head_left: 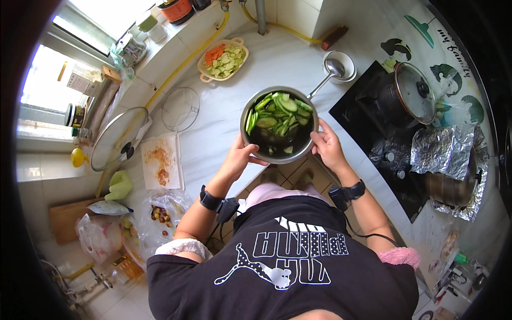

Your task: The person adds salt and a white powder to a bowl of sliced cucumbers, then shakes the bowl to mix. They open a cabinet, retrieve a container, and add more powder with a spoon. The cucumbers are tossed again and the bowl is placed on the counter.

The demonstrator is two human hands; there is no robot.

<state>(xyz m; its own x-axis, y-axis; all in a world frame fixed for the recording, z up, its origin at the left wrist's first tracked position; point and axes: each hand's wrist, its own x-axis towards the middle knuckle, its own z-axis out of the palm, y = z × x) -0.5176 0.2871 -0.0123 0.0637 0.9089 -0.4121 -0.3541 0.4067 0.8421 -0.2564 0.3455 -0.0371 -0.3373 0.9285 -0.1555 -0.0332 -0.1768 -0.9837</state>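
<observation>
My left hand [240, 158] and my right hand [329, 145] grip opposite sides of a round metal bowl [279, 160], thumbs at its rim. Sliced green cucumber [276, 116] lies inside, heaped towards the far side, with a dark area at the near side. The bowl is above the counter's front edge. Beyond it to the right, a metal ladle [335, 68] rests across a small white bowl [349, 74]. A cream two-handled dish [206, 76] with orange slices and pale green slices stands at the back of the marble counter.
To the right, a black cooktop [348, 100] bears a dark pot with a glass lid [414, 94] and a metal pot [452, 190] under foil. On the left are a wire rack [180, 109], a stained white board [162, 160], a leaning glass lid [116, 138] and a plastic bag with grapes [162, 214].
</observation>
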